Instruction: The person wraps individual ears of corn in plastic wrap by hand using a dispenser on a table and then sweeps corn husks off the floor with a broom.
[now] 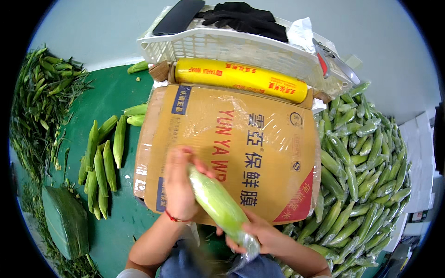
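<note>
An ear of corn (218,199) in its green husk, wrapped in clear plastic film, slants over the near part of a cardboard box (204,134). My left hand (181,185), a red cord at its wrist, is closed round the corn's upper end; its fingers are a little blurred. At the lower end my right hand (259,231) grips the corn, where loose film (250,248) bunches and trails below. A yellow roll of cling film (241,78) lies across the far edge of the box, its ends between wooden blocks.
Several unwrapped ears of corn (109,162) lie on the green table (123,199) at left, beside husk scraps (41,92) and a green bundle (65,222). Wrapped corn (361,162) is heaped at right. Behind, a white basket (204,44) bears black gloves (245,18) and a phone (178,17).
</note>
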A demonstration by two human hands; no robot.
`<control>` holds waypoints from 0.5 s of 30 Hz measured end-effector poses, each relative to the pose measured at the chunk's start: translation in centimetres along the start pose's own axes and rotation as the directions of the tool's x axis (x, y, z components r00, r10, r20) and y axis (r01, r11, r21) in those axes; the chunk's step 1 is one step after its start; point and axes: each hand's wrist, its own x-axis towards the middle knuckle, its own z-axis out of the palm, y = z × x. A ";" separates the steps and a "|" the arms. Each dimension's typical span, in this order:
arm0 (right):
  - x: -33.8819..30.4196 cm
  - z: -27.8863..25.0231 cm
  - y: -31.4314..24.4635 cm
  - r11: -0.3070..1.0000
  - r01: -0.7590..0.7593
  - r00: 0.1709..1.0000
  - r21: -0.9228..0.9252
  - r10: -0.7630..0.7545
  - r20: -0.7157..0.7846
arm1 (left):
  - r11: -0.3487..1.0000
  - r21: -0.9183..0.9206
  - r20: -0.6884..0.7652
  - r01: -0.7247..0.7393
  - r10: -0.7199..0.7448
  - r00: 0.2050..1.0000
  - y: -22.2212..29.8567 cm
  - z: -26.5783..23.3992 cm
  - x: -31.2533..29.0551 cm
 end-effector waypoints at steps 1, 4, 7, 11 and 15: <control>-0.3 -0.9 -0.3 0.972 0.061 0.985 -0.229 -0.095 -0.141 | 0.981 0.137 -0.054 -0.137 0.146 0.988 -0.3 -0.5 0.2; -1.5 -1.1 -2.8 0.722 0.230 0.770 -0.653 -0.545 -0.331 | 0.549 0.722 0.061 -0.422 0.556 0.829 -0.7 -2.8 -0.5; -1.1 -2.9 -5.7 -0.155 0.507 0.125 -0.848 -0.960 0.250 | 0.553 0.696 0.310 -0.458 0.344 0.886 -0.8 -4.3 -2.5; 0.1 -1.7 -6.6 0.247 0.928 0.219 -0.280 -0.967 -0.128 | 0.155 0.851 0.524 -0.502 -0.318 0.790 -0.1 0.0 -4.6; -2.2 -1.6 -5.3 0.291 0.946 0.298 -0.145 -0.954 0.027 | -0.040 0.580 0.770 -0.814 -0.299 0.563 -2.0 0.6 -6.2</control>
